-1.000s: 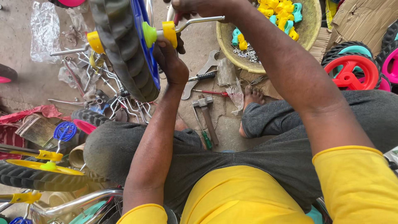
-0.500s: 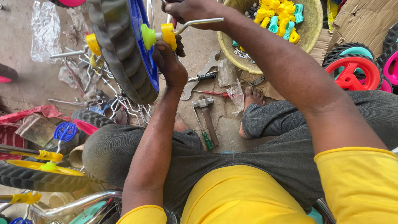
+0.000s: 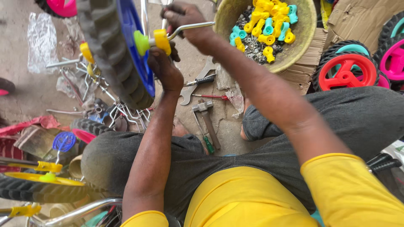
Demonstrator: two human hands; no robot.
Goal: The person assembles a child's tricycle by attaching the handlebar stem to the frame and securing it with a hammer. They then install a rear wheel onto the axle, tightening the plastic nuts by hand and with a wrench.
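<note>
Left hand fingers clenched on yellow hub sleeve; right hand grasping metal crank; blue wheel top cut off.

Toy-cycle workshop: wheels, hammer, basin of plastic parts.

The wheel stands left of the bowl; the hammer and spanner lie on the floor between them.

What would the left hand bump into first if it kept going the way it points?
Probably the yellow plastic hub cap on the blue wheel; the left hand points up at it, fingers apparently touching already.
</note>
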